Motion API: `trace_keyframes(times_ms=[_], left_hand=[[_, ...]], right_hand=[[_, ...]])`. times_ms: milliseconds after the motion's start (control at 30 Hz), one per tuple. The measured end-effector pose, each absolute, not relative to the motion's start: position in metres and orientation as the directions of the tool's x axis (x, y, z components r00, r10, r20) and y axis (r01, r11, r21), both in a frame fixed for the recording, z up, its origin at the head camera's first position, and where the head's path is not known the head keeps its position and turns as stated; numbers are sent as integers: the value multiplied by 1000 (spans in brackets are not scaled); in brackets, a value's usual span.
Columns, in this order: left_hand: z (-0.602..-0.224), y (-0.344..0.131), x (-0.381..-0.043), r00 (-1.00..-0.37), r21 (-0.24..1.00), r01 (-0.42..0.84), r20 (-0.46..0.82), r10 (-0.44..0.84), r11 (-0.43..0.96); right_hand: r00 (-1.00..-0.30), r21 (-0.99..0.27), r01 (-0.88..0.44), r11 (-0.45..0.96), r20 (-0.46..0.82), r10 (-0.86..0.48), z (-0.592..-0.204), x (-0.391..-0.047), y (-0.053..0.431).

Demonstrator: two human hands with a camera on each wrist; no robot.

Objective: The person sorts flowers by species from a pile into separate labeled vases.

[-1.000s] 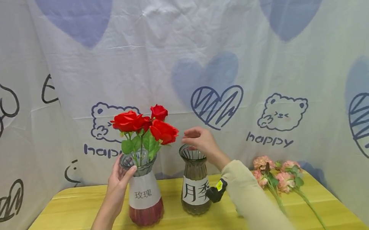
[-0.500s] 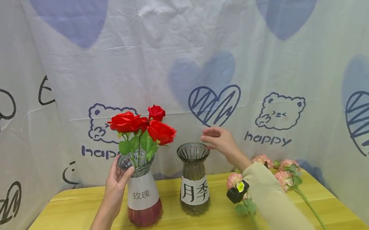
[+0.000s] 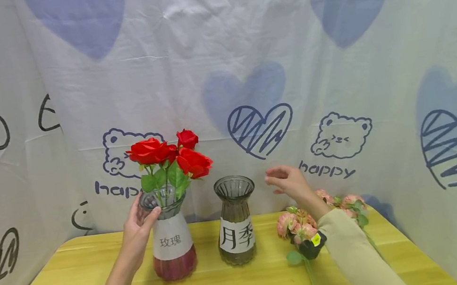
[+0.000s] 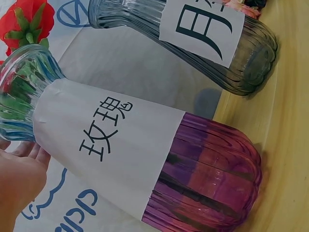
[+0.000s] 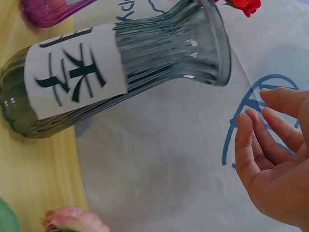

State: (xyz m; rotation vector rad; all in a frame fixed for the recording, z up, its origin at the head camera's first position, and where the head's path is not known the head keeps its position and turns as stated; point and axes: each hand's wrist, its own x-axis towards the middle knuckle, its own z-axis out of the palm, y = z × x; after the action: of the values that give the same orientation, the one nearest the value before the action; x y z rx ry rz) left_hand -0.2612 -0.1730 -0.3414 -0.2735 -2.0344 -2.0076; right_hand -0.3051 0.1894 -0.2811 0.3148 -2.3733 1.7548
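My left hand [image 3: 135, 230] grips a ribbed glass vase [image 3: 176, 265] at its neck, the thumb across the front near the rim. The vase has a pinkish-purple base and a white paper label with Chinese characters. Several red roses [image 3: 150, 151] with green leaves stand in it. To its right a smoky grey glass vase [image 3: 236, 210] stands upright with its own label and no flowers in it. My right hand [image 3: 295, 185] hovers to the right of that vase's rim, fingers loosely bent around nothing. In the right wrist view the fingertips are apart from the glass.
Pink flowers [image 3: 300, 224] on green stems lie on the yellow wood-grain table [image 3: 85, 269] below my right forearm. More pink blooms [image 3: 352, 199] lie farther right, partly covered by the sleeve. A white cloth [image 3: 177, 72] with hearts and bears hangs behind.
My right hand has moved right, from over the grey vase's mouth to beside it, its forearm uncovering some pink flowers. The left hand keeps its grip. The view has shifted slightly right.
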Motion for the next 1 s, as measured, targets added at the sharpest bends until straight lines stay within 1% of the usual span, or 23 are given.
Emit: trace_keyframes(times_ms=[133, 433, 833, 1000], left_hand=[[-341, -173, -261, -946, 947, 320, 321, -51, 30], [-339, -176, -263, -943, 942, 326, 330, -41, 82], [-337, -185, -262, -947, 938, 309, 319, -41, 156], [-336, -188, -263, -950, 931, 296, 311, -37, 215]], right_hand=[[-968, -912, -249, 326, 239, -72, -291, -303, 197], [-988, -910, -143, 390, 152, -8, -308, -301, 215], [-987, -885, -131, 446, 157, 22, -324, -298, 245], [-992, -895, -88, 438, 119, 44, -325, -296, 259]])
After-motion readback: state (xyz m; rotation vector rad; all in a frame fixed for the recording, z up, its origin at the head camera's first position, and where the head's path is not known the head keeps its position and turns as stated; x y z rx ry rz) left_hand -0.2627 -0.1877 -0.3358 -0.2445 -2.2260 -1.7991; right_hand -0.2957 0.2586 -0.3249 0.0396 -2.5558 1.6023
